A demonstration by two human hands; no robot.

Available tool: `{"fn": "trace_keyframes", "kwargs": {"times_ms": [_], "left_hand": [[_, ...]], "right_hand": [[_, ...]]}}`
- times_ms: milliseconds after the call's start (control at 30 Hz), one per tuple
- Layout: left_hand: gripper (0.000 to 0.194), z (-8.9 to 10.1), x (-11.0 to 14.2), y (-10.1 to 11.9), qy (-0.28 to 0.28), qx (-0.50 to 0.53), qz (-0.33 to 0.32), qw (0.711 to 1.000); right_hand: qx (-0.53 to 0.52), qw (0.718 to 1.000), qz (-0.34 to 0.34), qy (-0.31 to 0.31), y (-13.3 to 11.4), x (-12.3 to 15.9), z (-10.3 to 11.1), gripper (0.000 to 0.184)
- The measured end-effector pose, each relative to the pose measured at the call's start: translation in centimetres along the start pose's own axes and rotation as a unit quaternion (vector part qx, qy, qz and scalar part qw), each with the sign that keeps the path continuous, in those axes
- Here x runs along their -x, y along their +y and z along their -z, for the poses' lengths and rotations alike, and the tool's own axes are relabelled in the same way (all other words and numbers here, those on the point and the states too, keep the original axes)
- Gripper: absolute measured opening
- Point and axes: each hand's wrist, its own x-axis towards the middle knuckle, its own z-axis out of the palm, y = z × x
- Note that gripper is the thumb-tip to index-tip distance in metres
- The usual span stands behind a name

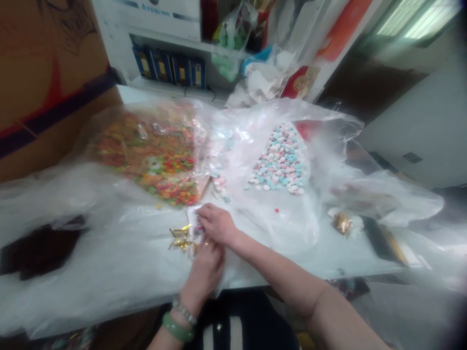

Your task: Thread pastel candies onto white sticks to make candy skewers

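My right hand (217, 223) reaches across the table with its fingers closed on a small pale bag (194, 217), which has something purple showing in it. Just below, my left hand (209, 256), a green bangle and a beaded bracelet on its wrist, is closed on the bag's near end. The two hands touch, and they hide most of the bag. Gold twist ties (179, 238) lie in a loose heap to the left of the fingers. Beyond the hands, pink, white and blue candies (221, 184) are scattered by a small brown-edged piece.
A large clear bag of orange, red and green candies (175, 167) lies at the left. An opened bag with pastel candies (280, 158) spreads at the right. A cardboard box (47, 87) stands far left; a gold bundle (341, 222) lies at the right.
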Motion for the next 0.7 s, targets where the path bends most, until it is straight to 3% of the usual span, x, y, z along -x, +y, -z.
{"fn": "trace_keyframes", "kwargs": {"times_ms": [167, 333, 500, 700], "left_hand": [[0.034, 0.0, 0.4, -0.1, -0.009, -0.011, -0.007, 1.0], [0.03, 0.2, 0.3, 0.1, -0.02, -0.004, 0.001, 1.0], [0.03, 0.5, 0.2, 0.4, -0.032, -0.002, 0.011, 0.999], [0.028, 0.5, 0.2, 0.6, -0.022, -0.004, 0.012, 1.0]], "right_hand": [[0.1, 0.989, -0.11, -0.015, 3.4, -3.3, 1.9, 0.031], [0.077, 0.994, -0.057, -0.05, 5.4, -4.3, 1.4, 0.019], [0.065, 0.996, -0.067, -0.002, 6.2, -3.8, -0.1, 0.018], [0.045, 0.991, -0.104, 0.078, 6.2, -3.5, 1.9, 0.026]]}}
